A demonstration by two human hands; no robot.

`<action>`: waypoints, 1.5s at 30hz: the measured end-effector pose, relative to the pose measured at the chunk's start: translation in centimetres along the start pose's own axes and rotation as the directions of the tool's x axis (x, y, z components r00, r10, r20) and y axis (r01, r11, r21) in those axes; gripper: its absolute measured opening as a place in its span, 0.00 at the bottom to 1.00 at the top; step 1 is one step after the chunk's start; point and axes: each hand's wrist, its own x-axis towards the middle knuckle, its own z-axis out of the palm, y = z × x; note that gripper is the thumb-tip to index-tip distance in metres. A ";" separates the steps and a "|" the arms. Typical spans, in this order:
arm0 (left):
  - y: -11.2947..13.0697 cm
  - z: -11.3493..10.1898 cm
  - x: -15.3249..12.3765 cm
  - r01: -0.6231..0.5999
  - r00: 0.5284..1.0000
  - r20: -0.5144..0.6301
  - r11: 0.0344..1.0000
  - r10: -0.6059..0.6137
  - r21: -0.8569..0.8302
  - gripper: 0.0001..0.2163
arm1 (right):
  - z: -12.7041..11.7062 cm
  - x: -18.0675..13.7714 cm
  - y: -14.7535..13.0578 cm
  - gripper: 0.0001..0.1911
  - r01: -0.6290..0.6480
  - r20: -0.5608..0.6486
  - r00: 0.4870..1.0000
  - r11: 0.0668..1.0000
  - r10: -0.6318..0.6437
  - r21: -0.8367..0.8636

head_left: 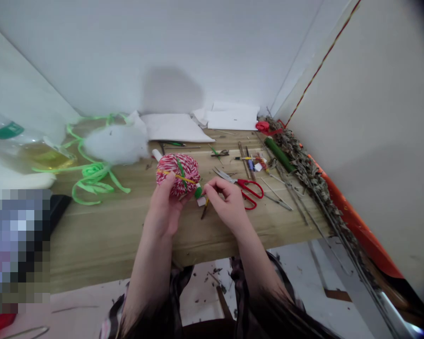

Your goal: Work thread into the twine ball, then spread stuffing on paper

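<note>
A ball of red and white yarn (171,162) is in my left hand (167,207), with the thumb across its front. Over the ball run a yellow strip (185,179) and a green strip (181,165). My right hand (228,200) is just right of the ball, thumb and fingertips pinched together; what they hold is too small to make out. Between the hands are a small green piece (198,191) and a white tag (201,201). Red-handled scissors (254,184) lie beside my right hand, blades partly apart.
White stuffing (116,144) and light-green ribbon (95,176) lie left, near a bottle (38,148). White sheets (176,127) are along the wall. Several thin tools and sticks (247,160) lie right, beside a green roll (279,153) and dried stems (304,172).
</note>
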 end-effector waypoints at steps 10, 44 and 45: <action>0.1 0.1 -0.1 0.022 0.999 0.041 0.999 -0.023 0.027 0.18 | 0.2 0.0 0.7 0.05 -0.014 -0.037 0.999 0.999 0.015 0.032; -0.5 0.0 -0.1 0.027 0.999 0.011 0.984 -0.030 0.175 0.21 | 0.0 0.0 0.9 0.07 -0.087 0.094 0.992 0.993 0.080 0.076; -0.5 0.1 -0.1 0.021 1.000 0.012 0.985 -0.024 0.172 0.21 | 0.0 0.0 0.9 0.07 -0.086 0.094 0.992 0.994 0.080 0.064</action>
